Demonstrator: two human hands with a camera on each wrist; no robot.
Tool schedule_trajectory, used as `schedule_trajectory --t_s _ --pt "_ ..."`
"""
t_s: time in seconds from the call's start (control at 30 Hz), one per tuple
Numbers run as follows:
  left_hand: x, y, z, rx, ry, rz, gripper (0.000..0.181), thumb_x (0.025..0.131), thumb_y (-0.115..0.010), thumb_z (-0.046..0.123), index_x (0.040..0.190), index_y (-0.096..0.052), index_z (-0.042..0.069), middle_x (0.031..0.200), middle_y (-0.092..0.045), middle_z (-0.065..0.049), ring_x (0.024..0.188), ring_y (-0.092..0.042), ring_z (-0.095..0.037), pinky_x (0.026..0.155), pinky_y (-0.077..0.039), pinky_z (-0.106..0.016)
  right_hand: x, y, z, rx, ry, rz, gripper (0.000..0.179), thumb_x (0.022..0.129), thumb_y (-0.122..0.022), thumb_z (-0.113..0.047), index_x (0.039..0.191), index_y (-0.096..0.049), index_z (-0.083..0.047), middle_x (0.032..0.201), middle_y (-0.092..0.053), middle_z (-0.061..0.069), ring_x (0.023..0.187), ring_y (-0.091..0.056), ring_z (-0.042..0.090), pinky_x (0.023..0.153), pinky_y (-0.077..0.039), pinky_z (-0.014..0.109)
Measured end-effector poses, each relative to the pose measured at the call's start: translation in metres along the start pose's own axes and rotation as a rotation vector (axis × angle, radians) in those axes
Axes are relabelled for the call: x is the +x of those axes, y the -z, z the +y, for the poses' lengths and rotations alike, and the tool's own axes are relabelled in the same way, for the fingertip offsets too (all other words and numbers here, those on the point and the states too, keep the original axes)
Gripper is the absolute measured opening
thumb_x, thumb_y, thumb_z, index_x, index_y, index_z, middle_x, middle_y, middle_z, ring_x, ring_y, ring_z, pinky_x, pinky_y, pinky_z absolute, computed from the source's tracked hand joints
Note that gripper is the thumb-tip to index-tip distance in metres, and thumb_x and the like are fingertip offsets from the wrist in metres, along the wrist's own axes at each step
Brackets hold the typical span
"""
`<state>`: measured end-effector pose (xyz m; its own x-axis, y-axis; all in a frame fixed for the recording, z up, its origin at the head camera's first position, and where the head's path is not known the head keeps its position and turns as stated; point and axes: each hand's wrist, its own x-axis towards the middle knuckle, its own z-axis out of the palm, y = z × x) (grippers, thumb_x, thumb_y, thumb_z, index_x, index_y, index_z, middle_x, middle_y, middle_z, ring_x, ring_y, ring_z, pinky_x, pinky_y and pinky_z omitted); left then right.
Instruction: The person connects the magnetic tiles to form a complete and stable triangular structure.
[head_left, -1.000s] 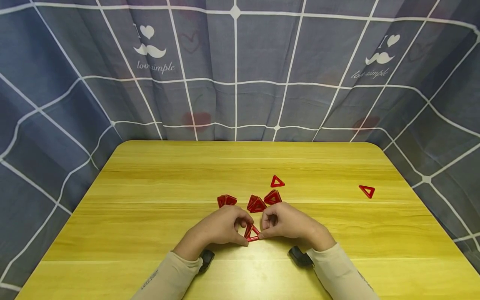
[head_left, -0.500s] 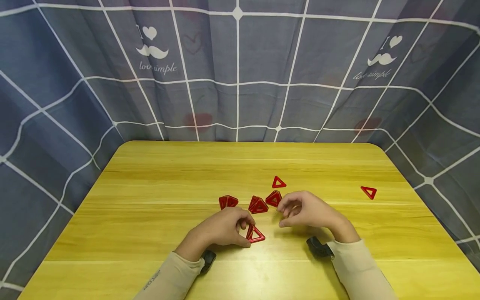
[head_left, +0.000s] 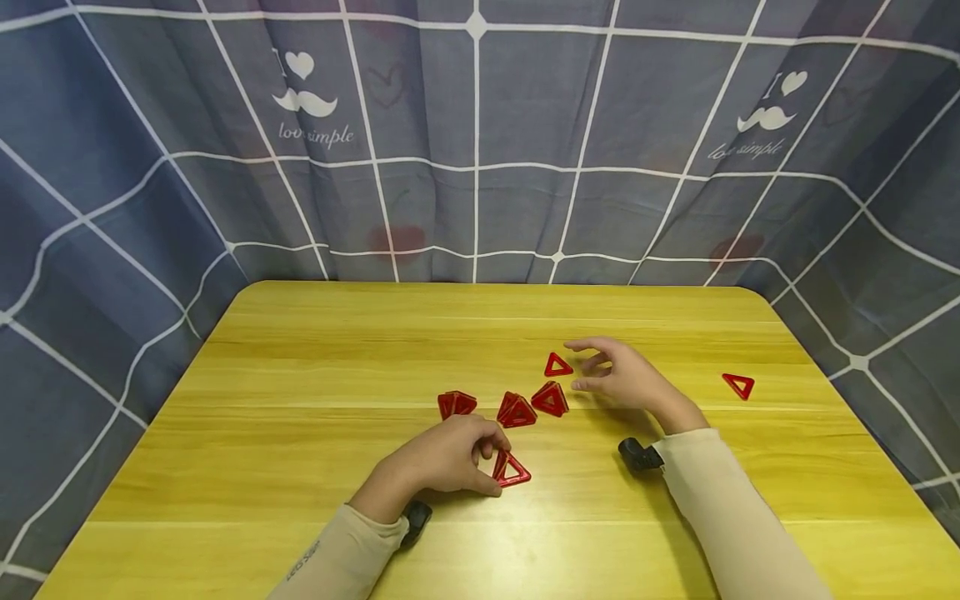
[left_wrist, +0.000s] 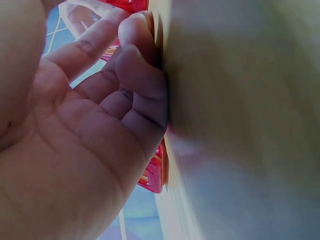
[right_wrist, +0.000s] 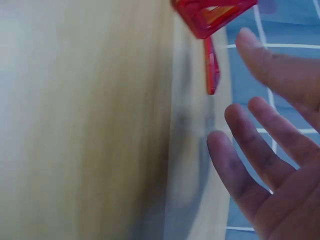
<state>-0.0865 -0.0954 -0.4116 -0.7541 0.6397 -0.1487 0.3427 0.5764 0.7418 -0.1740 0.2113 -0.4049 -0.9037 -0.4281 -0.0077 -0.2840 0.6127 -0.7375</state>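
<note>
In the head view my left hand [head_left: 453, 457] pinches red triangle tiles [head_left: 516, 481] near the table's front; two seem joined, one leaning up against another. The left wrist view shows this hand's curled fingers close to the tabletop, with part of a red tile [left_wrist: 131, 5] at the top edge. My right hand [head_left: 626, 379] is farther back, fingers spread and holding nothing. Just left of its fingertips lies a flat red triangle tile [head_left: 557, 365]. In the right wrist view that flat tile [right_wrist: 212, 70] appears edge-on, below a red tile pyramid [right_wrist: 210, 15].
Three small red pyramids built from triangle tiles stand mid-table: a left one [head_left: 455, 404], a middle one [head_left: 517, 410] and a right one [head_left: 551, 400]. Another loose red triangle [head_left: 739, 385] lies at the right on the wooden table [head_left: 337, 333]. A checked curtain [head_left: 420, 200] surrounds the table.
My right hand has let go of the tiles at the left hand and moved right, then away from me, toward the loose flat triangle. The left hand stays in place with its tiles.
</note>
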Motion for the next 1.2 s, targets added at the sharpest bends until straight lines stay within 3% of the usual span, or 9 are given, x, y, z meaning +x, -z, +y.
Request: schedule_trajectory --t_s 0.23,0.53,0.77,1.2 --pt "0.001 0.001 0.0 -0.006 -0.004 -0.009 0.039 0.076 -0.091 0.022 0.108 -0.07 0.014 0.087 -0.058 0.004 0.078 -0.051 -0.009 0.07 -0.046 -0.026 0.021 -0.002 -0.003 -0.107 0.045 -0.076 0.055 0.086 -0.08 -0.005 0.136 -0.06 -0.003 0.137 -0.056 0.018 0.116 -0.059 0.039 0.098 -0.046 0.055" --pt "0.001 0.001 -0.001 -0.019 -0.01 -0.016 0.039 0.076 -0.091 0.022 0.108 -0.07 0.014 0.087 -0.058 0.004 0.077 -0.051 -0.009 0.07 -0.046 -0.026 0.037 -0.011 -0.004 -0.102 0.099 -0.164 0.042 0.086 -0.078 -0.001 0.127 -0.068 -0.001 0.123 -0.067 0.013 0.118 -0.06 0.033 0.105 -0.041 0.051" --pt "0.001 0.001 -0.001 -0.026 -0.016 -0.016 0.041 0.076 -0.091 0.019 0.109 -0.069 0.012 0.087 -0.057 0.002 0.068 -0.05 -0.006 0.067 -0.046 -0.025 0.033 -0.011 0.001 -0.105 0.081 -0.123 0.034 0.088 -0.079 -0.006 0.121 -0.071 -0.002 0.11 -0.069 0.007 0.093 -0.06 0.022 0.09 -0.049 0.044" --pt "0.0 0.0 -0.001 -0.02 -0.017 -0.009 0.04 0.075 -0.091 0.02 0.108 -0.069 0.013 0.086 -0.057 0.002 0.07 -0.049 -0.007 0.067 -0.045 -0.026 0.016 -0.003 0.014 0.017 0.01 0.047 0.038 0.085 -0.084 -0.021 0.119 -0.073 -0.005 0.114 -0.069 0.008 0.096 -0.067 0.023 0.087 -0.054 0.042"
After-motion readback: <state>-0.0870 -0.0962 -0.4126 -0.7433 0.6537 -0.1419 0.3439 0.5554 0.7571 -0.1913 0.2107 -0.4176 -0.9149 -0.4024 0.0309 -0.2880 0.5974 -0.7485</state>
